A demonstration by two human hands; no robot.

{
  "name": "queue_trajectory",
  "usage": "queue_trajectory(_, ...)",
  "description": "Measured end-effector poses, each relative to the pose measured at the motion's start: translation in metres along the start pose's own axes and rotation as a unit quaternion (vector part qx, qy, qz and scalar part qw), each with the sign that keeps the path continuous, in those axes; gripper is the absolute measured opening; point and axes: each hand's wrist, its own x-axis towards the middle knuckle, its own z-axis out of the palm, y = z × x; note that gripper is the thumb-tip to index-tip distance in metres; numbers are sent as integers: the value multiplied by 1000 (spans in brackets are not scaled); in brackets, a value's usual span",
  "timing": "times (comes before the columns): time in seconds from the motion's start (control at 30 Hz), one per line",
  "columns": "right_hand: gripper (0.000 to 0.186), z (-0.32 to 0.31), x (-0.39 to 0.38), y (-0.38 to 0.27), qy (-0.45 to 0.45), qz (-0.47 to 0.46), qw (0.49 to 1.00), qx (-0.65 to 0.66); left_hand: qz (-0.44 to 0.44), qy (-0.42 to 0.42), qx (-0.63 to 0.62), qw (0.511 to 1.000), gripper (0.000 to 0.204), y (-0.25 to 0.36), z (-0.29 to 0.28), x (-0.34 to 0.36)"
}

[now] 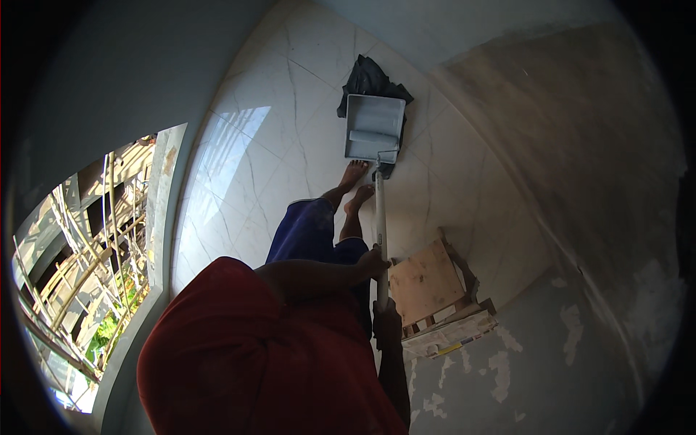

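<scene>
Both of my hands are closed round the long pale pole [380, 210] of a paint roller. My left hand [375, 261] grips it farther along, and my right hand [387, 321] holds it lower down, nearer my body. At the pole's far end, the roller head [373, 137] lies crosswise in a grey paint tray [375, 109]. The tray rests on the floor just beyond my bare feet, with a crumpled black sheet [367, 75] beneath and behind it. Shadow hides the separate fingers of my right hand.
A low wooden stool or crate [428, 281] stands to the right of my legs, papers [451, 335] along its near side. Marbled tiles [297, 87] cover the floor. A patchy wall [580, 130] curves along the right. A window opening [94, 268] at left shows bamboo poles outside.
</scene>
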Motion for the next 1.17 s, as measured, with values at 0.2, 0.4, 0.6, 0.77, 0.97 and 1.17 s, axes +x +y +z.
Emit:
queue_trajectory(0.2, 31, -30, 1, -29, -83, 181, 979, 50, 131, -82, 91, 984, 68, 3, 0, -3)
queue_trajectory(0.4, 46, -63, 12, -55, -168, 146, 951, 215, -13, -21, 6, 1000, 63, 2, 2, 5)
queue_trajectory(0.6, 52, -76, 35, -77, -178, 196, 934, 239, 124, -34, 121, 984, 59, 35, -39, -4)
queue_trajectory(0.77, 51, -65, 50, -75, -154, 159, 953, 206, -18, 8, -40, 999, 61, 52, -56, 12)
queue_trajectory(0.97, 53, -74, 28, -75, -155, 139, 954, 215, -6, 14, -32, 999, 68, 58, -51, -13)
queue_trajectory(1.17, 55, -67, 12, -60, -168, 155, 950, 213, -1, -35, 7, 999, 85, 31, -25, -11)
